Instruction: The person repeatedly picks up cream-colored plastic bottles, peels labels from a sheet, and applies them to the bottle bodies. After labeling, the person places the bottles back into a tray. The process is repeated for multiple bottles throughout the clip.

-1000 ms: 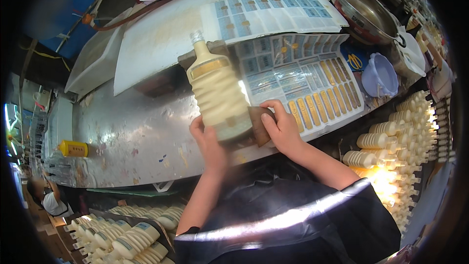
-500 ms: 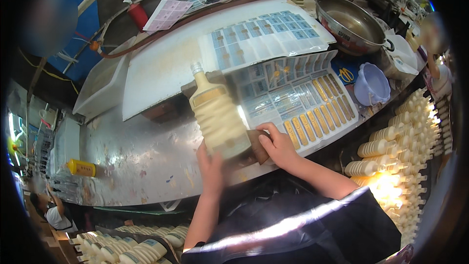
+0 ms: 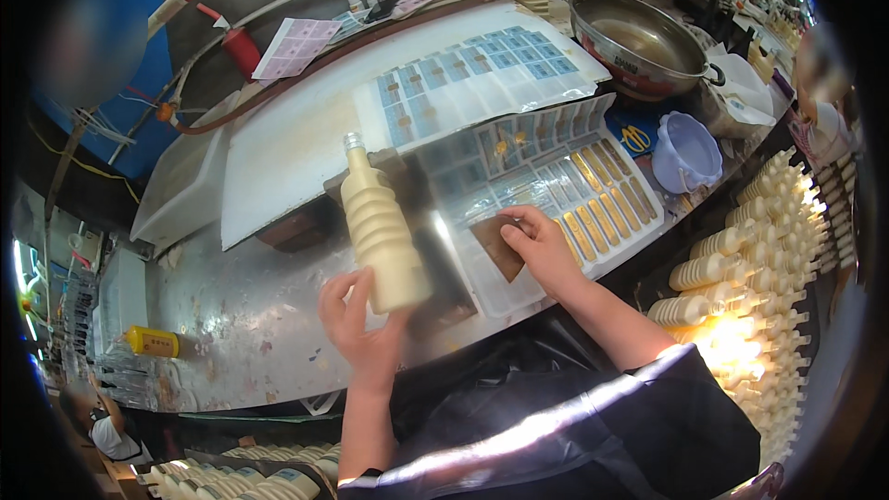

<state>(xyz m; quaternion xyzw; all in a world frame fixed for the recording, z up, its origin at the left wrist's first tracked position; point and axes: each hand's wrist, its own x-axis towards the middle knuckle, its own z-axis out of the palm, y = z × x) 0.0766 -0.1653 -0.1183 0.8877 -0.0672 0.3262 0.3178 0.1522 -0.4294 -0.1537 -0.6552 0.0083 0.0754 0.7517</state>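
A cream ribbed bottle [image 3: 381, 236] with a clear threaded mouth lies tilted over a dark block [image 3: 394, 176], neck pointing away from me. Its narrow side faces up. My left hand [image 3: 359, 319] is at the bottle's base, thumb and fingers curled round it. In my right hand [image 3: 542, 250] is a thin brown flat piece [image 3: 498, 248], pinched between thumb and fingers, apart from the bottle. Beneath and beyond that hand lies a white tray [image 3: 639, 241] with rows of gold labels [image 3: 607, 194] and blue and clear label strips.
A white board [image 3: 287, 148] carries blue label sheets [image 3: 482, 60]. Around it are a large metal pan [image 3: 639, 42], a lilac bucket [image 3: 687, 153], a yellow bottle [image 3: 153, 342] and a red bottle [image 3: 241, 51]. Many cream bottles [image 3: 708, 268] stand at right; more lie lower left. Other people are at both sides.
The bottle has turned about its length, from its broad face with a gold label to its narrow side. My right hand has moved off the bottle with the brown piece.
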